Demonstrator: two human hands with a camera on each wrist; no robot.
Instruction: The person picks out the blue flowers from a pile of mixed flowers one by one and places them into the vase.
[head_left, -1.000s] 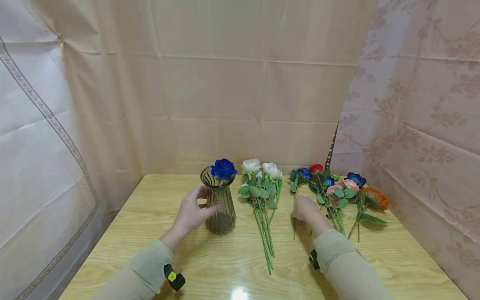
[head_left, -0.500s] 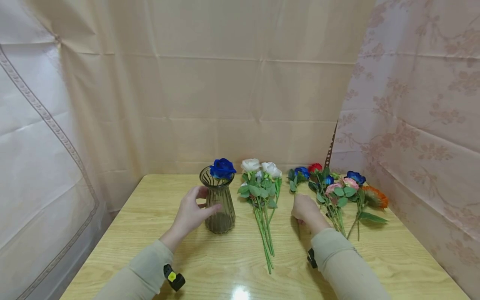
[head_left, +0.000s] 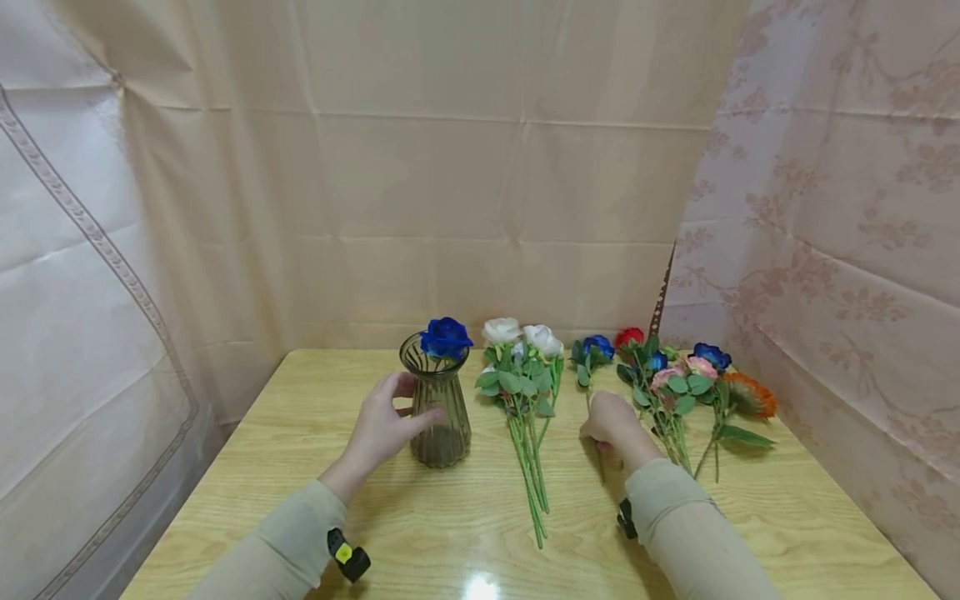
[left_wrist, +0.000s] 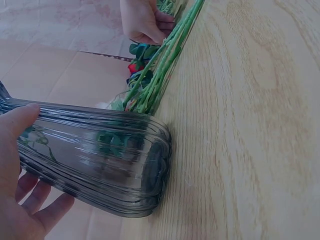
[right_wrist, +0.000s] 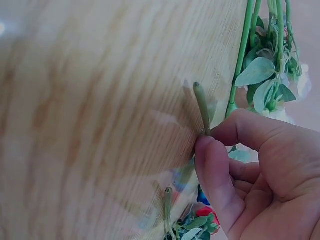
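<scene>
My left hand (head_left: 386,423) holds the ribbed smoky glass vase (head_left: 441,417), its thumb on one side and its fingers around the other in the left wrist view. The vase stands upright on the table, and a blue rose (head_left: 447,337) shows its bloom above the rim. Between thumb and forefinger, my right hand (right_wrist: 265,170) pinches the green stem (right_wrist: 201,107) of another blue rose (head_left: 598,347). That rose lies low over the table, bloom toward the back; whether its stem touches the tabletop I cannot tell.
White roses (head_left: 521,335) with long green stems lie between the vase and my right hand. To the right is a pile with a red rose (head_left: 630,337), pink roses (head_left: 701,367), blue blooms and an orange flower (head_left: 752,396). Curtains rise behind the wooden table (head_left: 315,533).
The pinched blue rose has shifted slightly left at its bloom, while its lower stem has swung a little right. My left hand and the vase are almost unmoved.
</scene>
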